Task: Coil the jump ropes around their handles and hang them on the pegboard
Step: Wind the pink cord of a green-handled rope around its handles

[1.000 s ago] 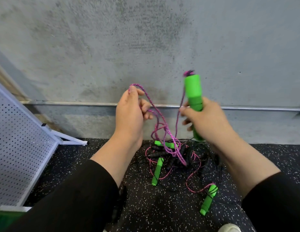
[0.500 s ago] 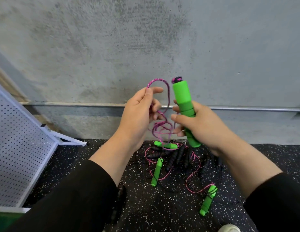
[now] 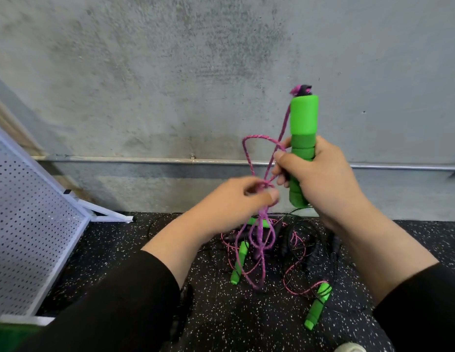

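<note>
The right hand (image 3: 320, 174) grips the green handle (image 3: 303, 138) upright; the left hand (image 3: 236, 199) pinches the pink rope (image 3: 259, 224) just beside it — trailing slack could snag the floor pile (image 3: 285, 245); pegboard (image 3: 31, 224) far left.

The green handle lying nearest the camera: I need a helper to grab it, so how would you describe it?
On the speckled black floor below the concrete wall lies a tangle of ropes. At its near right edge, the green handle lies alone, beyond the right forearm, with a pink cord leaving its far end.
</note>
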Tool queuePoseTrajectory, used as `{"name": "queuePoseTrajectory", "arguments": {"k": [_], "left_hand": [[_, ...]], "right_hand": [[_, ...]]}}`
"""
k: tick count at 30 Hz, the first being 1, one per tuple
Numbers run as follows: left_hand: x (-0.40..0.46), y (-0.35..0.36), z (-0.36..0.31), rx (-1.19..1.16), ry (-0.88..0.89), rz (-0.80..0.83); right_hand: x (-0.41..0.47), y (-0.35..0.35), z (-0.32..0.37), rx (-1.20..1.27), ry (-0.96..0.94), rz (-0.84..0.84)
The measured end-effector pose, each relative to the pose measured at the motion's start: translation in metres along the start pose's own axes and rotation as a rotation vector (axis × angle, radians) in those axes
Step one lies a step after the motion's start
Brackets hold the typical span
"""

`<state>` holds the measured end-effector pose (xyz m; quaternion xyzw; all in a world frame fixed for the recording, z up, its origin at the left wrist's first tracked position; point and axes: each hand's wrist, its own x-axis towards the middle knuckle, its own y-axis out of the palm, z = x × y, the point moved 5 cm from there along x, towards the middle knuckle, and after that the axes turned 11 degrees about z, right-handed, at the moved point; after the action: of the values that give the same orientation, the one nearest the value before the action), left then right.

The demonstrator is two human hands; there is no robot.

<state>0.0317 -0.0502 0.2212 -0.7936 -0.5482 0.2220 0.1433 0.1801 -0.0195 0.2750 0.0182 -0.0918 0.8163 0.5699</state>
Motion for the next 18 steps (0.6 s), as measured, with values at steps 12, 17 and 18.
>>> {"name": "queuePoseTrajectory", "arguments": {"k": [12,17,18], "left_hand": [[0.002,0.015,0.000,-0.496,0.010,-0.042],[0.002,0.002,-0.008,-0.830,0.118,-0.169],[0.002,0.000,-0.009,-0.862,0.141,-0.187]], "right_hand": [[0.003,-0.039,0.010,0.269,-0.067,-0.184],[0.002,-0.031,-0.017,0.023,0.191,-0.047],[0.001,-0.027,-0.021,-0.014,0.234,0.000]]}}
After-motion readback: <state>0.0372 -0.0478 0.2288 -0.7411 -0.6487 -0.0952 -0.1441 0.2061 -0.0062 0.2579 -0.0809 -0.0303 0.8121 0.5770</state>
